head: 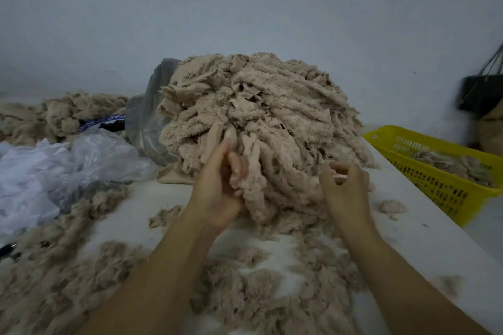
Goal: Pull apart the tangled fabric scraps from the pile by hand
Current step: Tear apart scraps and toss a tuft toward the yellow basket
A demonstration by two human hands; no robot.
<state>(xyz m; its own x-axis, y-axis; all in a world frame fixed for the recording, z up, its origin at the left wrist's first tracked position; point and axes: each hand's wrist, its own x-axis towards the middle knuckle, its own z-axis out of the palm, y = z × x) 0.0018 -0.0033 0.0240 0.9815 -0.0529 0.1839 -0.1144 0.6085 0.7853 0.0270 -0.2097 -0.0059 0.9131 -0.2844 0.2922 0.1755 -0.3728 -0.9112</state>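
Beige scraps (272, 106) — left hand (217, 187) grips.

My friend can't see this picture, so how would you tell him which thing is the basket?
Start at the big beige pile of fabric scraps in the middle of the white table. Look right, past the right hand, to the table's edge, below a black bag. The basket is the only bright yellow thing, plastic with rows of slots, holding a few scraps.

Beige scrap pile (261, 122), yellow basket (435, 187), clear plastic bags (68, 168), blk bag (479, 92).
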